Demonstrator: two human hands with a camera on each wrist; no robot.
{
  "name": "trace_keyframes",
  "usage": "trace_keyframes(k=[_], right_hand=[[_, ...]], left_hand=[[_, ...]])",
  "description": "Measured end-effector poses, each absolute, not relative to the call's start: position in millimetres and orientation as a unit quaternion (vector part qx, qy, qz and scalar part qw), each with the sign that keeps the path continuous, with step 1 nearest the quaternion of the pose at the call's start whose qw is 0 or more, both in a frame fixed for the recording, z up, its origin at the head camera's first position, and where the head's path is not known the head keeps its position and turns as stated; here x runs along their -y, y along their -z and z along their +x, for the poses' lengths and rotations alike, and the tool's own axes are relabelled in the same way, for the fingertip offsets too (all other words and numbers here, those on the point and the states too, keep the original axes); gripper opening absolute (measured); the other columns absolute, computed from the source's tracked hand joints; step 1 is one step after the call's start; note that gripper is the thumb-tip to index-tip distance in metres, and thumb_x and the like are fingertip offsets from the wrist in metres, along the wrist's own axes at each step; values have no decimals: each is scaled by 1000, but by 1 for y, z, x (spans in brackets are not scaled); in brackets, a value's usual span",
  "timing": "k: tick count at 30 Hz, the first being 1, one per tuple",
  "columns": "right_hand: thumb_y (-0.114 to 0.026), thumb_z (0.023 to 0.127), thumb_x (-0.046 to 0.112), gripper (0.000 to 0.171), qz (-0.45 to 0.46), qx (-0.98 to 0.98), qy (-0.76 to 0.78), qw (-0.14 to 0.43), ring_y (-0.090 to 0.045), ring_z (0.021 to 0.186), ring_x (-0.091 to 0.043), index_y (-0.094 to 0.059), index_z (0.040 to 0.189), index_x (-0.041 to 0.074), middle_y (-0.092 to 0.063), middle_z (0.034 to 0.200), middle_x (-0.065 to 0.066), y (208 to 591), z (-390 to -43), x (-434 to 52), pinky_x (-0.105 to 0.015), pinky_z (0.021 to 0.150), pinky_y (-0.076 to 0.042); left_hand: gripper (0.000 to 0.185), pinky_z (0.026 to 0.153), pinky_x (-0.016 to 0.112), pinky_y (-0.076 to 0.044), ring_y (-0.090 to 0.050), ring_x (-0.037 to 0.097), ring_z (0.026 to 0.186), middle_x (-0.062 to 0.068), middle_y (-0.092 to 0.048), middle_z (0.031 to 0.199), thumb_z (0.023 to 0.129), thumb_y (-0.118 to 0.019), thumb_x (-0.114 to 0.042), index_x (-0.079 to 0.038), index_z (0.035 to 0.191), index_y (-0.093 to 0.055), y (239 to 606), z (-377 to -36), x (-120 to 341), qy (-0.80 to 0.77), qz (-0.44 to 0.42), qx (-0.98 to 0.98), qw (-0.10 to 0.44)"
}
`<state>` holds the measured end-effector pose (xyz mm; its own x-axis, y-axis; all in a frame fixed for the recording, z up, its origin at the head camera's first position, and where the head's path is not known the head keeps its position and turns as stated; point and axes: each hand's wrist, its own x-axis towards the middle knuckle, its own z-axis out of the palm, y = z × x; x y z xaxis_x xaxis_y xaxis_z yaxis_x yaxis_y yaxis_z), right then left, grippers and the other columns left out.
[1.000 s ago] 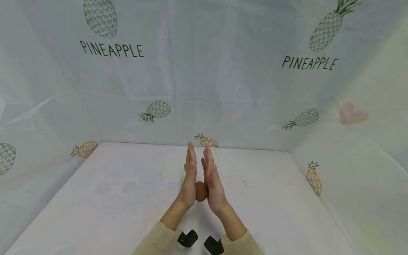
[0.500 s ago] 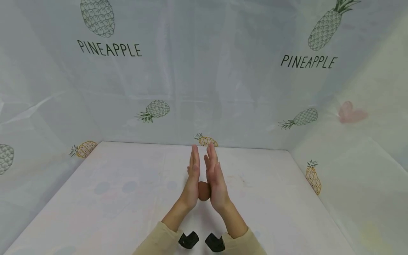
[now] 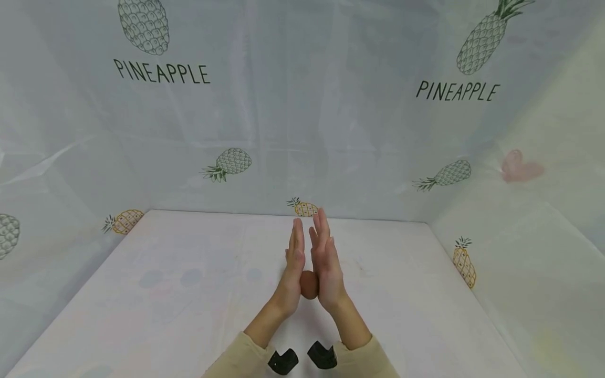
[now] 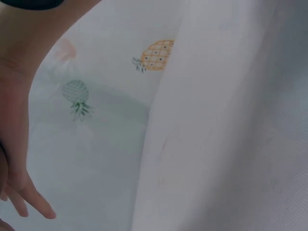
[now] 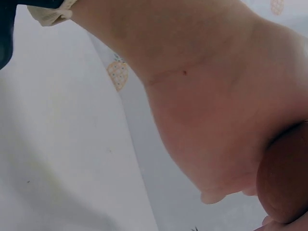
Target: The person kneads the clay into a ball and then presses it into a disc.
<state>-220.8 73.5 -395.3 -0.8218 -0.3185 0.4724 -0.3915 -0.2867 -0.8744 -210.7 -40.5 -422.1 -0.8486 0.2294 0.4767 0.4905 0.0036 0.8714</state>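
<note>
your left hand (image 3: pixel 289 273) and right hand (image 3: pixel 326 268) press flat palms on the small round brown ball (image 3: pixel 309 284), fingers straight. squeezed from both sides, it sits trapped above the white table (image 3: pixel 189 273).

Two hands show: the left hand (image 3: pixel 292 273) and the right hand (image 3: pixel 326 265), palms facing. One brown ball (image 3: pixel 309 285) sits pressed between the palms, below the straight fingers (image 3: pixel 323 226). Two black wrist cameras (image 3: pixel 283 361) sit behind the hands. One white table (image 3: pixel 189 294) lies under them.
</note>
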Motion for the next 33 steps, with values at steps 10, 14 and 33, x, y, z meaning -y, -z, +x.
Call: trace_keyframes(k=[10, 14, 33], right_hand=[[-4, 113, 48, 62, 303, 597, -743, 10, 5, 164, -31, 6, 172, 31, 5, 179, 6, 403, -221, -65, -69, 125, 8], [-3, 113, 49, 63, 308, 600, -738, -2, 5, 164, -28, 6, 172, 29, 7, 178, 10, 405, -219, -62, -68, 126, 8], [-3, 113, 50, 65, 325, 609, -723, 14, 6, 164, -30, 8, 172, 25, 8, 178, 4, 398, -210, -58, -62, 128, 9]], left_hand=[[61, 120, 69, 20, 21, 22, 162, -13, 17, 177, 113, -12, -47, -37, 169, 10, 411, -208, 44, 671, -262, 686, 102], [62, 120, 70, 19, 21, 24, 162, -10, 16, 177, 113, -12, -47, -36, 170, 11, 409, -209, 47, 671, -253, 689, 109], [61, 121, 67, 20, 19, 17, 162, -14, 16, 176, 114, -7, -46, -31, 170, 10, 414, -217, 57, 669, -210, 700, 132]])
